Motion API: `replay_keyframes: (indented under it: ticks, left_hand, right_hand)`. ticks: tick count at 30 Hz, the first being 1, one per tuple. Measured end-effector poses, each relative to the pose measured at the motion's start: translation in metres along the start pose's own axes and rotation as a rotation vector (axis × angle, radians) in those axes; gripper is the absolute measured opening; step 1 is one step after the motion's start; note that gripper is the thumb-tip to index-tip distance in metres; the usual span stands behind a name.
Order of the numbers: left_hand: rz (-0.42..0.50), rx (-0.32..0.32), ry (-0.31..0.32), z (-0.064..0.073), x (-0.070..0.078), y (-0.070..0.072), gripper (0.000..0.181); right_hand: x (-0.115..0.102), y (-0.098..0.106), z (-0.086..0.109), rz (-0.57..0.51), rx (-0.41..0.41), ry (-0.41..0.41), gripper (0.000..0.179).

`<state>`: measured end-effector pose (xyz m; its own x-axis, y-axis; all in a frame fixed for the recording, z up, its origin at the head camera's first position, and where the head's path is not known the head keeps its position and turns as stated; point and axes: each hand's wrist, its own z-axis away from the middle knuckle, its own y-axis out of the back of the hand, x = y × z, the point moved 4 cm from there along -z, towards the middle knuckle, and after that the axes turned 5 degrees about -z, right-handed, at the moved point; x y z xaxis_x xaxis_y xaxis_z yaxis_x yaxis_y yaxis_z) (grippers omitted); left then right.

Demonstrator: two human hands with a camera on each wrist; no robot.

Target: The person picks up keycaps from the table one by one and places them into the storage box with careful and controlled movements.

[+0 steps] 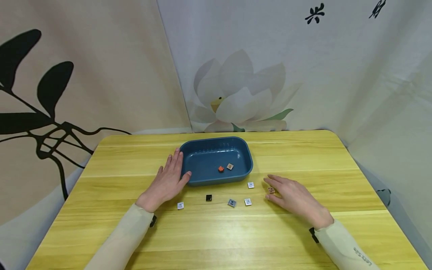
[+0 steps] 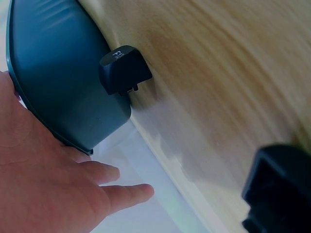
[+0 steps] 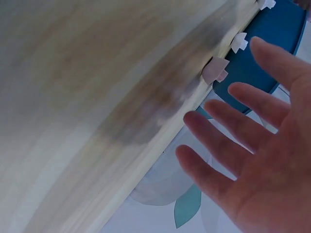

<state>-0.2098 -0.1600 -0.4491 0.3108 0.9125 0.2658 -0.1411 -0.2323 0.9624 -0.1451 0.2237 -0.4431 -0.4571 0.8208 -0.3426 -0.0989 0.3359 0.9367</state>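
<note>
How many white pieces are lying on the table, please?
3: first piece near the left hand, second piece beside the tray, third piece beside the grey piece. Some may be hidden.

letter F (image 2: pixel 116 55) and unclear characters on black keycap (image 2: pixel 124 75), blurred lettering (image 1: pixel 362 256) on right sleeve (image 1: pixel 344 245), black brush-style characters (image 1: pixel 315 14) on pale curtain (image 1: pixel 337 67)

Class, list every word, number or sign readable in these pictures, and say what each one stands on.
"F" on the black key; what follows it is unclear.
"LE" begins the lettering on the right sleeve; the rest is too blurred.
Two black brush-like signs on the curtain; I cannot read them surely.
Other keys: any marks are too small or blurred to read.
</note>
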Motion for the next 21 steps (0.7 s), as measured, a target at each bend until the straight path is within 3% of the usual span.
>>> replay_keyframes:
  ticks: [11, 21]
  left_hand:
    - [0.006, 0.006, 0.004, 0.0017, 0.0006, 0.0016, 0.082]
    - [0.013, 0.010, 0.001, 0.0020, 0.0025, 0.0021, 0.082]
  right_hand:
    - [-0.0010, -0.0022, -0.0024, 0.043, 0.033, 0.041, 0.032]
    - [-0.0023, -0.0044, -0.0012, 0.035, 0.044, 0.045, 0.026]
